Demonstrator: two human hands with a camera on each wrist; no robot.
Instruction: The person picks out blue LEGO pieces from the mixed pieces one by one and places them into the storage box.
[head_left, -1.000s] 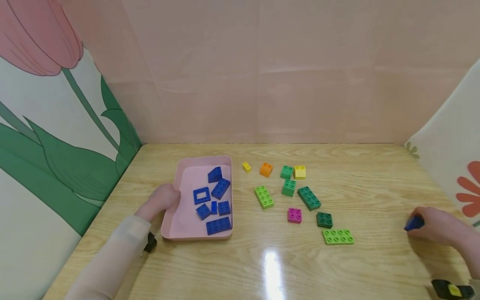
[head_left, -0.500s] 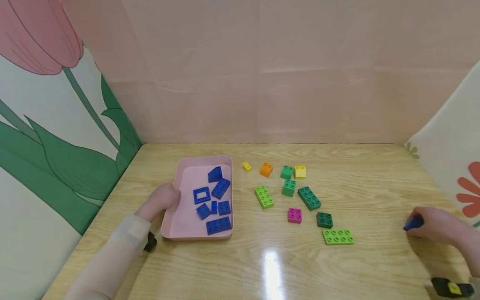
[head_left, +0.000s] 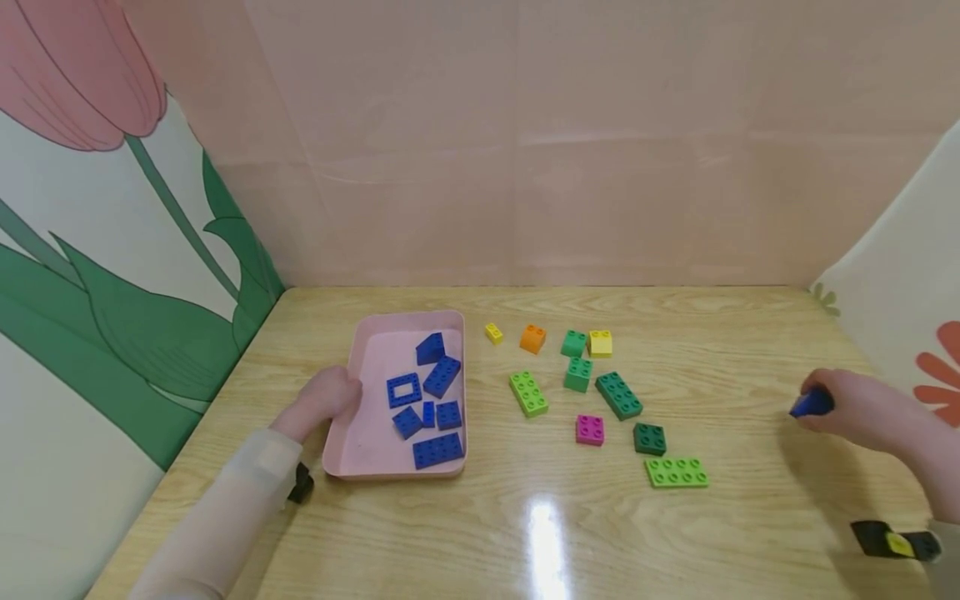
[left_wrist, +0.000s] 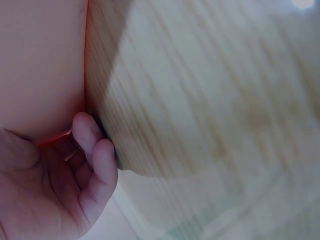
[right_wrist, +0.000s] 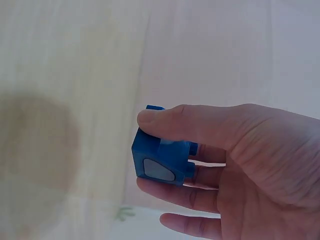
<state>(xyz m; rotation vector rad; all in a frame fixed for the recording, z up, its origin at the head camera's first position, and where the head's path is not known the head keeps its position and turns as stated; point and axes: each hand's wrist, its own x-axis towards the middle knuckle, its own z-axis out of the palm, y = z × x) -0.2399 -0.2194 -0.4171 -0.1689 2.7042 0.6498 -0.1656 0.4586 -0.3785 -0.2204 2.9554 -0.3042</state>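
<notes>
Raised over the table's right side, my right hand (head_left: 862, 412) pinches a blue toy brick (right_wrist: 157, 155) between thumb and fingers. In the right wrist view this brick has studs facing the palm and a grey rounded patch on one side. At the left, my left hand (head_left: 330, 394) grips the left wall of a pink tray (head_left: 363, 446). The left wrist view shows its thumb and curled fingers (left_wrist: 102, 160) at that wall. Several blue bricks lie inside the tray, among them a square frame piece (head_left: 403, 390) and a long brick (head_left: 438, 451).
Loose bricks lie between tray and right hand: orange (head_left: 532, 339), yellow (head_left: 600, 344), magenta (head_left: 589, 430), dark green (head_left: 619, 395) and lime (head_left: 677, 473). A pink backdrop (head_left: 517, 150) stands behind the wooden table (head_left: 375, 542), with printed panels at both sides.
My right hand has lifted the blue brick off the table and moved it up and slightly left. The left hand and tray have stayed put.
</notes>
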